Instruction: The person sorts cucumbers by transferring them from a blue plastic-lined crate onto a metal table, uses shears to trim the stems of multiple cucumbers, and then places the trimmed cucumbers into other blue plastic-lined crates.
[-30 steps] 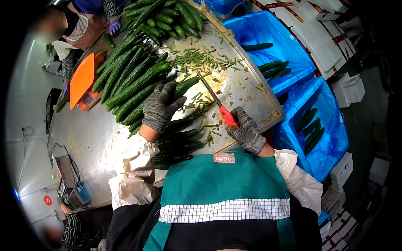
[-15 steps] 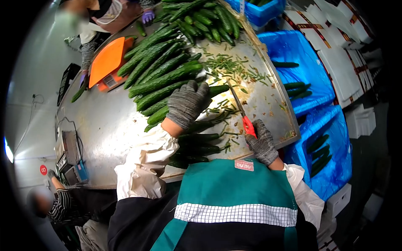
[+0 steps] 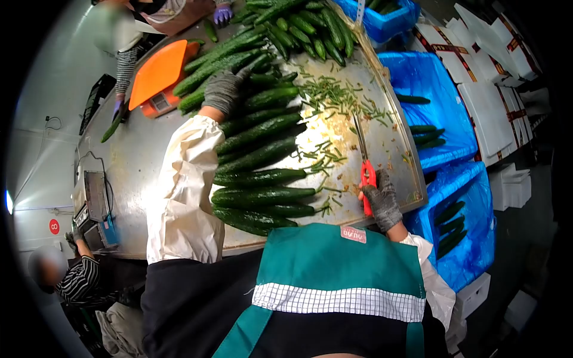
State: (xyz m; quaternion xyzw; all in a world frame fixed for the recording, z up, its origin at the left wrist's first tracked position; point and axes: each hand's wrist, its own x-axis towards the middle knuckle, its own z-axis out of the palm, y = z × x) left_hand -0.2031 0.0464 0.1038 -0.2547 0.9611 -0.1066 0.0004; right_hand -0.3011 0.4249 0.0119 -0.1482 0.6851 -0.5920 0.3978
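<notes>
My left hand (image 3: 223, 93), in a grey knitted glove, rests over the far part of a row of cucumbers (image 3: 262, 132) on the metal table. Its thumb is spread away from the fingers, and the fingertips are partly hidden against the cucumbers. In my right hand (image 3: 382, 201), also gloved in grey, is a pair of red-handled scissors (image 3: 367, 173), the long thin blades pointing away across the table. Small green trimmed ends (image 3: 334, 95) lie scattered around and beyond the blades.
More cucumbers (image 3: 310, 30) are heaped at the far end. An orange scale (image 3: 158, 77) stands at the left. Blue-lined crates (image 3: 427, 77) holding cucumbers line the right side, with white boxes (image 3: 489, 113) behind. Other people work at the far and left edges, one gloved hand (image 3: 118, 113) near a cucumber.
My left hand has moved from a cucumber near the trimmings to the far left of the row. My right hand with the scissors has shifted slightly right and nearer to me.
</notes>
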